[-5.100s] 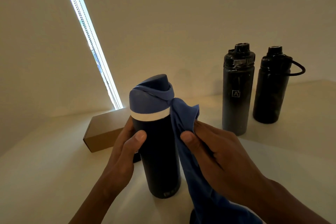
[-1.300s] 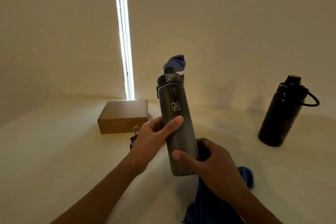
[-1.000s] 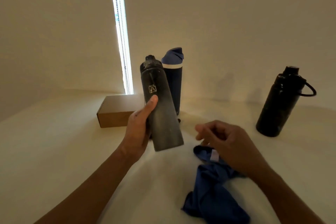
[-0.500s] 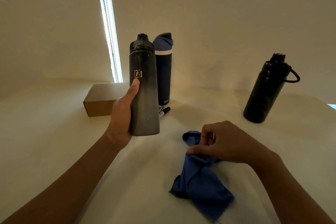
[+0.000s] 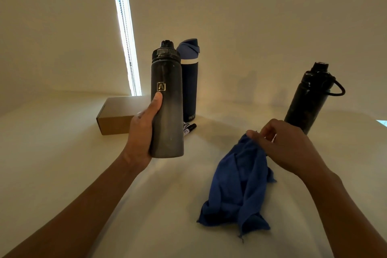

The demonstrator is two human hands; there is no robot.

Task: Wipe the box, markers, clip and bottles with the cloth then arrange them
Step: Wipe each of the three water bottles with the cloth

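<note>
While my left hand (image 5: 142, 130) holds the grey bottle (image 5: 167, 102) upright and clear of the worktop (image 5: 62, 163), its fingers wrapped round the lower body and thumb lying up the front under the logo, my right hand (image 5: 287, 148) has come down onto the cloth (image 5: 238, 184). Half a second ago those fingers were only bunching the top edge; now they pinch it and have lifted that corner, so the cloth hangs from the pinch with its lower part on the worktop. A second back the bottle was tilted and my right hand had nothing in it, so I read this as the pick-up before wiping bottle number 2.

Behind the grey one stands the blue-capped bottle (image 5: 190, 81), near the wall, with 2 markers (image 5: 189, 129) lying at its foot. To the left of them sits the box (image 5: 117, 117). Well off to the right stands the black bottle (image 5: 310, 98) with its loop handle, untouched by either hand. I cannot see the clip from here.

Next I would judge the cloth has to be gathered more fully, since a corner pinch gives little surface for rubbing round the body.
</note>
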